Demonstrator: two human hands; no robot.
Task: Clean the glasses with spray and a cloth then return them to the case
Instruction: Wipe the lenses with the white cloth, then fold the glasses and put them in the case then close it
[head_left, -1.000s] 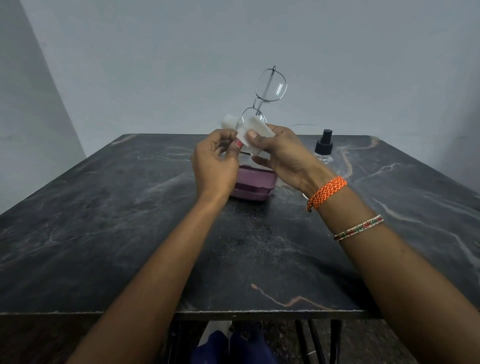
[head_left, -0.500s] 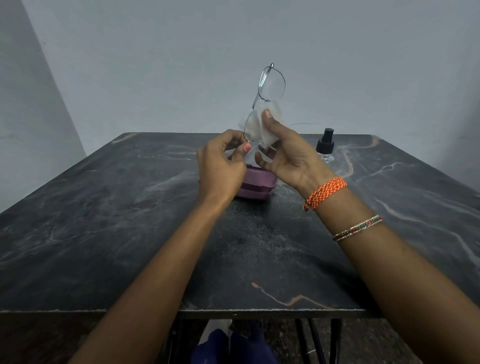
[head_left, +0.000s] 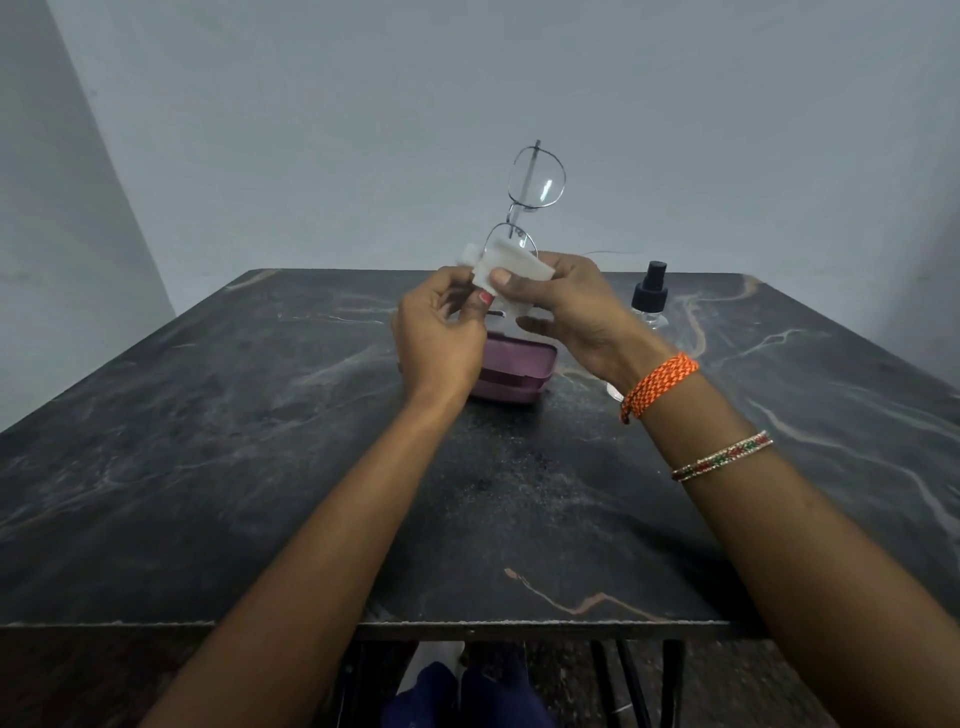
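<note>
Right hand (head_left: 566, 312): thumb on top and fingers beneath pinch the cloth (head_left: 511, 270) over the lower lens of the glasses (head_left: 535, 182); the thumb presses the cloth near its lower left corner.
Left hand (head_left: 436, 338): fingers curled, fingertips meeting at the lower end of the glasses just left of the cloth; it grips the frame there, though the exact contact is hidden behind the fingers. One painted nail shows.
Glasses: thin metal frame, held up in the air above the table (head_left: 208, 467) and stood on end, one lens above the other. The upper lens is bare and catches a glint; the lower one is mostly covered by the cloth.
Cloth: white, folded, wrapped round the lower lens with a corner sticking out to the left behind the frame.
Case (head_left: 519, 371): purple, on the table right below the hands, partly hidden by the left hand; whether its lid is up I cannot tell.
Spray (head_left: 649, 301): clear bottle with black nozzle, upright on the table, behind the right wrist and apart from the case.
Wrist: an orange band (head_left: 657, 384) and a beaded bangle (head_left: 722, 456) on the right arm.
Table: dark marble with pale veins, against a plain grey wall (head_left: 311, 130).
</note>
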